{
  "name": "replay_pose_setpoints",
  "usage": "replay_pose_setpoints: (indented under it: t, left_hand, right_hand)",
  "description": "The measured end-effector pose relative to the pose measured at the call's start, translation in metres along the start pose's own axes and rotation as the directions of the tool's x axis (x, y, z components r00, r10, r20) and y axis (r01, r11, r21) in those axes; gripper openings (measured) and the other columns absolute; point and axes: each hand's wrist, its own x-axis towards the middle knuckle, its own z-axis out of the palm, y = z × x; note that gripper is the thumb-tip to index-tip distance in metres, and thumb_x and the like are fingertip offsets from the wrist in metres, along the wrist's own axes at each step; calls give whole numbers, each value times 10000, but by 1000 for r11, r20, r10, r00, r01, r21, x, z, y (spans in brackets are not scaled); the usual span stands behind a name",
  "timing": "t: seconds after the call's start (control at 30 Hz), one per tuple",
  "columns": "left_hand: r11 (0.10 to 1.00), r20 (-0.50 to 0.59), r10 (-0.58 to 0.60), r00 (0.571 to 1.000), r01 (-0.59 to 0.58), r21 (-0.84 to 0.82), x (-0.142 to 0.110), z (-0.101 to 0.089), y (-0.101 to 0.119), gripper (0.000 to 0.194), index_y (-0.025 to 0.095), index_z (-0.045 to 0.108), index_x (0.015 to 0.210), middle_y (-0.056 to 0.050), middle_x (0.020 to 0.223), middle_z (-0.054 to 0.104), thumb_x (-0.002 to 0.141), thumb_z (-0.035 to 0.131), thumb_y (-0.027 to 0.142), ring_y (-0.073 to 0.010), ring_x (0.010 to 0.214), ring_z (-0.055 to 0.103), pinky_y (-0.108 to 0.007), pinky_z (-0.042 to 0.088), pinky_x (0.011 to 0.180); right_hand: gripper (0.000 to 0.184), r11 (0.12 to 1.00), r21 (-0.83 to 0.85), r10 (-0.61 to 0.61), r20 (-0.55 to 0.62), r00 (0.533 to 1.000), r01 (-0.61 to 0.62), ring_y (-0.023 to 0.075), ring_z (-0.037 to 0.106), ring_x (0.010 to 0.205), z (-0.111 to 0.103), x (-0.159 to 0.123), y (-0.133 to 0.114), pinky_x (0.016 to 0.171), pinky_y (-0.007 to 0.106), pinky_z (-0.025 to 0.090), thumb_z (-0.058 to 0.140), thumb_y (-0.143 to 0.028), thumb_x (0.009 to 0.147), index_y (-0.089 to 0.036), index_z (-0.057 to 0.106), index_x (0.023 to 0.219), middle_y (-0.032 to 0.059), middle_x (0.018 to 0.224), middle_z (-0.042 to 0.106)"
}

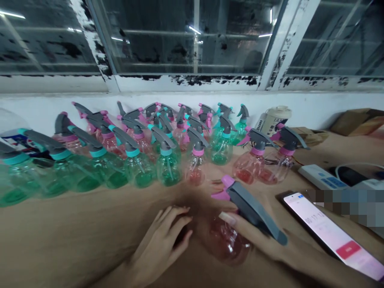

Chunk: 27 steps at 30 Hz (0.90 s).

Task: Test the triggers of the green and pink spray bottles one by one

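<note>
My right hand (255,236) is wrapped around a clear pink spray bottle (231,244) with a grey and pink trigger head, close to the table's front. The bottle's head leans over the hand, and some of my fingers are hidden behind it. To its left, my left hand (163,240) hovers near the tabletop with curved, parted fingers and holds nothing. Beyond both hands stands a row of green spray bottles (169,170) with turquoise collars. A small pink spray bottle (196,170) and a pair of pink spray bottles (249,166) stand further right in that row.
More pink and green bottles crowd behind, against the white wall (168,98) under the windows. On the right lie a lit phone (327,232) showing a timer and a white power strip (321,178). A printed cup (276,120) and a cardboard box (360,122) stand at the back right.
</note>
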Motion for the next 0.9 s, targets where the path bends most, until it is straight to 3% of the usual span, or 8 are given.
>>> replay_pose_setpoints:
  t: [0.2,0.47,0.6,0.77,0.9]
  left_hand:
    - [999,3,-14,1000,14,31,1,-1,1,240,202,529,1094,-71,1151,550,862,476,169,-238,1012,542,-438,457,856]
    - [998,8,-20,1000,20,51,3,-3,2,244,202,515,1104,-71,1162,542,866,471,174,-240,1019,536,-446,454,856]
    - [998,23,-25,999,23,58,3,-2,2,257,206,510,1114,-73,1169,537,862,472,175,-246,1026,531,-448,452,853]
    - [999,26,-27,999,26,39,3,-1,2,255,199,508,1110,-74,1158,534,860,481,159,-243,1030,521,-440,442,860]
    - [998,31,-42,999,41,50,3,-1,2,246,203,515,1100,-72,1163,535,860,478,165,-248,1026,523,-449,439,858]
  right_hand:
    - [90,993,-78,92,-4,996,-92,165,624,727,-7,10,-4,656,294,517,559,-318,773,-228,555,774,6,753,630]
    - [162,973,-3,229,36,973,-229,149,585,738,-7,9,4,676,287,476,545,-386,809,-228,519,787,-10,751,580]
    - [176,960,61,271,46,961,-274,126,539,589,-7,9,5,551,262,455,544,-388,807,-231,498,744,-31,661,537]
    - [98,979,53,197,32,980,-198,133,565,604,-6,3,8,569,259,468,522,-310,815,-236,502,753,-17,695,579]
    - [216,978,31,205,-28,978,-204,121,514,509,-4,-2,11,511,263,444,493,-324,832,-239,462,635,-29,593,514]
